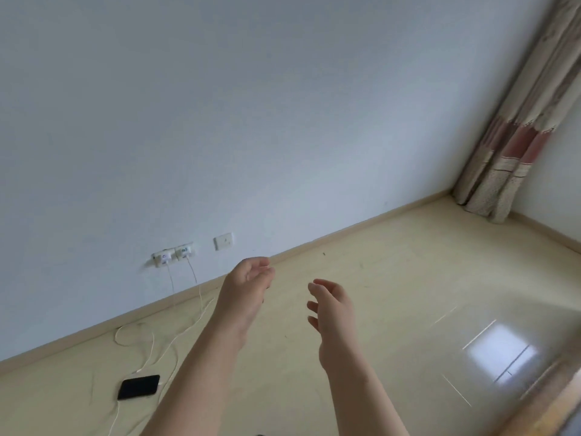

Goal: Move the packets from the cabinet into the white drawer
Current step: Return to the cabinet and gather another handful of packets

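Both arms are stretched out in front of the person, over the pale yellow floor (pixel 393 278). The left hand (pixel 248 284) is turned palm inward, its fingers loosely curled. Its grip is wide and holds nothing. The right hand (pixel 330 305) is just beside it but apart from it, fingers relaxed and slightly spread. That grip is wide too, and empty.

I cannot tell from here where the packets, the cabinet or the white drawer are. A blurred wooden edge (pixel 540 401) cuts across the lower right corner, and I cannot say what it belongs to.

A plain white wall (pixel 251 105) runs behind the hands and meets the floor at a beige skirting board (pixel 345 232). Low on the wall are two sockets (pixel 173 253) side by side, each with a plug in it, and a blank plate (pixel 223 241) sits near them to the right. Thin white cables (pixel 172 281) drop from the plugs and loop across the floor. A black phone (pixel 138 387) lies flat on the floor among them, left of the left forearm.

In the far right corner hangs a patterned curtain (pixel 515 127), cream with reddish bands, reaching the floor. A bright window reflection (pixel 500 347) shines on the floor to the right of the right arm.
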Demonstrator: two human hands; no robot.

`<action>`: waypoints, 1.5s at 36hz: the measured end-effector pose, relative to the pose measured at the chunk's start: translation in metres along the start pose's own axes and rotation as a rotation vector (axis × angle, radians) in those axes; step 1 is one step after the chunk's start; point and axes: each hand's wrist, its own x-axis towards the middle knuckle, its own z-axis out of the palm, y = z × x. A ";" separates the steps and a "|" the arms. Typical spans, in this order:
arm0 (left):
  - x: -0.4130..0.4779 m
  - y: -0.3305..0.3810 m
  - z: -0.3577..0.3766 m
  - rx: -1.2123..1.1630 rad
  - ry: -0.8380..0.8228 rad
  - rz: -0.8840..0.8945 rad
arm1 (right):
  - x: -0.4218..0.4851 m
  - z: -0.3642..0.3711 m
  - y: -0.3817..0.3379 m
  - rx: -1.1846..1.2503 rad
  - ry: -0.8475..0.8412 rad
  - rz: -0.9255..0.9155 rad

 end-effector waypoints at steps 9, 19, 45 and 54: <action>0.168 0.058 0.096 0.060 -0.203 0.029 | 0.153 0.002 -0.085 0.088 0.163 -0.019; 0.286 0.088 0.284 0.114 -0.411 0.006 | 0.319 -0.111 -0.155 0.211 0.398 -0.056; 0.491 0.220 0.834 0.052 -0.824 0.122 | 0.673 -0.460 -0.381 0.310 0.757 -0.193; 0.507 0.255 1.022 0.111 -1.009 0.158 | 0.748 -0.591 -0.440 0.398 0.896 -0.189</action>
